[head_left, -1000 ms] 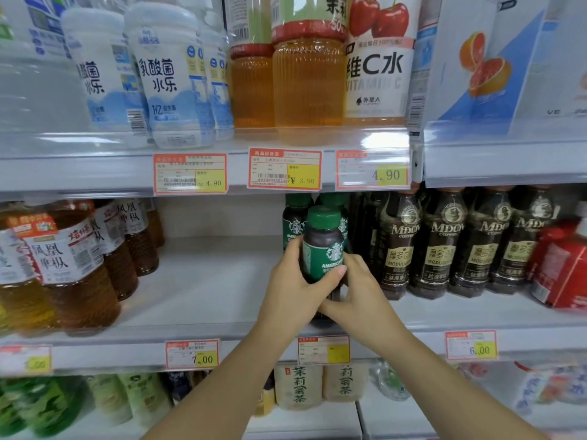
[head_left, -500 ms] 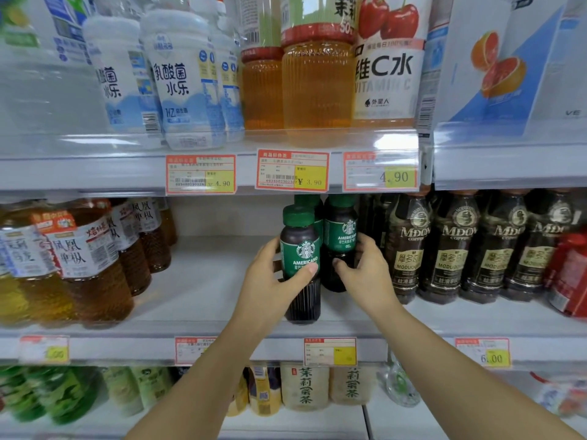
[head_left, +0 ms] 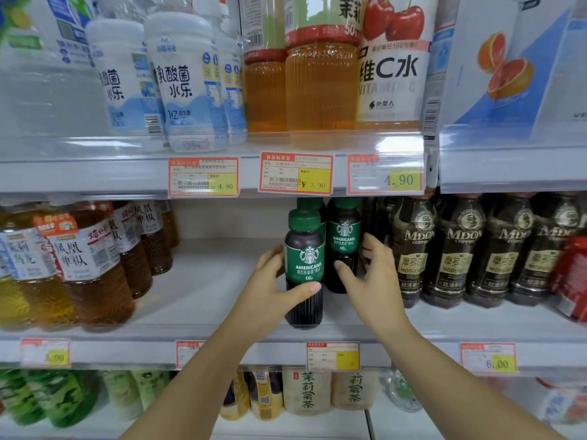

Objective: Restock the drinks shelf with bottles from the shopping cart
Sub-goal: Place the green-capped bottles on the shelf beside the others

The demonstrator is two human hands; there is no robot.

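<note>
Americano bottle [head_left: 304, 268], dark with a green cap and a green label, stands upright at the front edge of the middle shelf [head_left: 203, 281]. The left hand [head_left: 270, 290] grasps it: the thumb [head_left: 305, 289] lies across the front just under the label, and the fingers curl round its left side. Just behind it and to the right stands a second Americano bottle [head_left: 344, 236], and the green cap of a third bottle [head_left: 309, 203] shows behind the first.

The right hand [head_left: 378, 281] is released, its fingers spread and almost straight. Its thumb is in front of the dark lower part of the second bottle and its fingers are at the right side of it, but I cannot tell if they touch it.

Right of the hands a row of dark coffee bottles [head_left: 457, 249] stands close together, with a red bottle [head_left: 571, 274] at the far right. Well apart on the left stand brown tea bottles [head_left: 89, 265]. A price tag [head_left: 333, 355] sits on the shelf edge just below the grasped bottle. On the upper shelf stand white milk-drink bottles [head_left: 184, 84], amber tea bottles [head_left: 320, 87] and a cherry vitamin water bottle [head_left: 390, 74]
</note>
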